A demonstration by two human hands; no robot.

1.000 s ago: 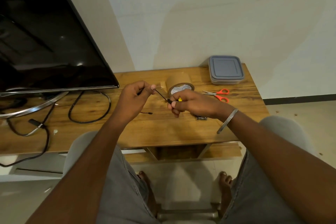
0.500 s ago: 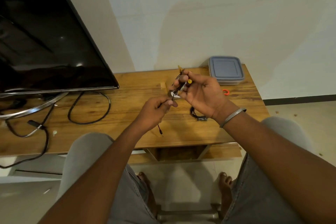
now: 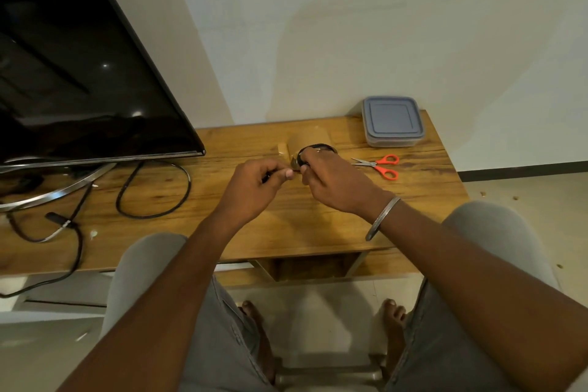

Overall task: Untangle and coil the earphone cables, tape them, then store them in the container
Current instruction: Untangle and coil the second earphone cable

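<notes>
A black earphone cable (image 3: 313,147) is wound into a small coil around the fingers of my right hand (image 3: 334,181), above the middle of the wooden table (image 3: 222,226). My left hand (image 3: 254,188) pinches the cable's free end close beside it; the cable between my hands is mostly hidden by fingers. A roll of brown tape (image 3: 308,140) stands just behind my hands, partly hidden. The grey-lidded container (image 3: 393,120) sits shut at the table's back right corner.
Orange-handled scissors (image 3: 380,164) lie right of my hands, in front of the container. A large black TV (image 3: 79,80) on a metal stand fills the left. Thick black cables (image 3: 152,188) loop across the table's left half. My knees are under the front edge.
My right hand dropped from its raised position and turned over, with more cable wrapped on it. My left hand moved up and closer to it. The dangling cable end is no longer visible.
</notes>
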